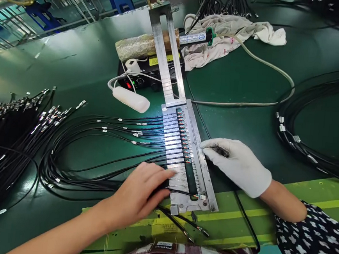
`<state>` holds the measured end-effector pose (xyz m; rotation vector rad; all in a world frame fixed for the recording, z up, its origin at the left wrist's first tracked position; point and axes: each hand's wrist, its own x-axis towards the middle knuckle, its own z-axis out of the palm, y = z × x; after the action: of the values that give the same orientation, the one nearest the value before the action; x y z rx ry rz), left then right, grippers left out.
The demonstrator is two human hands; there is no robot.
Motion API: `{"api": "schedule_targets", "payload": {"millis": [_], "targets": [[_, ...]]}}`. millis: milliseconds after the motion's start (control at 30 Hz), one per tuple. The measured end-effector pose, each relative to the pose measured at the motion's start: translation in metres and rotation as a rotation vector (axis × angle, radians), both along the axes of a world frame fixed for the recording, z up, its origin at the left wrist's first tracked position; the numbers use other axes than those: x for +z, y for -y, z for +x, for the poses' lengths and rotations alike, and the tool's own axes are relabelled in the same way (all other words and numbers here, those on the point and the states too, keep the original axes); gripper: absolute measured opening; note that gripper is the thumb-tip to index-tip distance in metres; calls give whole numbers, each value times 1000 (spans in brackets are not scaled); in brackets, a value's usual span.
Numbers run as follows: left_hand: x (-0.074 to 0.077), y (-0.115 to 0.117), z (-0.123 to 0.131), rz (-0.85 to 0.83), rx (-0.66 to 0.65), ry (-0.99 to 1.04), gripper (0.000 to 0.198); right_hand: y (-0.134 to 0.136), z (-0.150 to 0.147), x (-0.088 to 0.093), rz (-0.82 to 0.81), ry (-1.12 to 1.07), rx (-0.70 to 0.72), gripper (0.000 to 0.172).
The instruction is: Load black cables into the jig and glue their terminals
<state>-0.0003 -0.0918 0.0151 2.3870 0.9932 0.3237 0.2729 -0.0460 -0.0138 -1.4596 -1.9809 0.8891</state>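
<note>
My left hand (140, 193), bare, has its thumb and fingers closed on a black cable (179, 190) at the lower end of a slotted metal fixture (208, 185). The cable's metal connector (201, 197) lies over the fixture's near end. My right hand (237, 163), in a white glove, pinches the fixture's right edge. Several black cables lie side by side across the fixture's upper part, their stripped ends over its long slot. A slotted metal lid (161, 40) stands raised at the far end. Two loose cable ends (190, 236) stick out below my left hand.
Behind the fixture stand a black control box (143, 82), a white plastic device (130, 99) and a wrapped tube (137, 46). A white cloth (204, 53) lies at the back. Cable bundles lie left (10, 142) and right (286, 132). A pale hose (247, 105) crosses the green table.
</note>
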Motion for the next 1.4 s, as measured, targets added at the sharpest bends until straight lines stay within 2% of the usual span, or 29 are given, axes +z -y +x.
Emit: {"api": "schedule_targets", "payload": {"millis": [100, 167, 233, 333, 400, 667, 867, 1133, 1300, 1400], "targets": [[5, 10, 5, -75, 12, 94, 13, 1, -1, 2, 28, 25, -14, 16], [6, 12, 6, -41, 76, 169, 16, 1, -2, 2, 34, 38, -24, 15], [5, 8, 5, 105, 101, 142, 22, 1, -2, 2, 33, 38, -25, 15], [2, 0, 1, 347, 46, -56, 29, 0, -2, 1, 29, 31, -26, 15], [0, -5, -2, 397, 21, -130, 30, 1, -2, 1, 21, 30, -24, 16], [-2, -11, -2, 330, 3, -84, 28, 0, -1, -2, 9, 28, -12, 17], [-4, -10, -4, 485, -33, -159, 31, -2, -1, -1, -9, 33, -6, 17], [-10, -9, -2, 275, 36, 22, 28, 0, -2, 1, -21, 25, -19, 17], [-12, 0, -2, 432, 94, -136, 36, -3, -1, 1, -35, 27, -5, 16], [-12, 2, -2, 404, 48, -197, 40, -6, -3, 2, -15, 56, -21, 15]]}}
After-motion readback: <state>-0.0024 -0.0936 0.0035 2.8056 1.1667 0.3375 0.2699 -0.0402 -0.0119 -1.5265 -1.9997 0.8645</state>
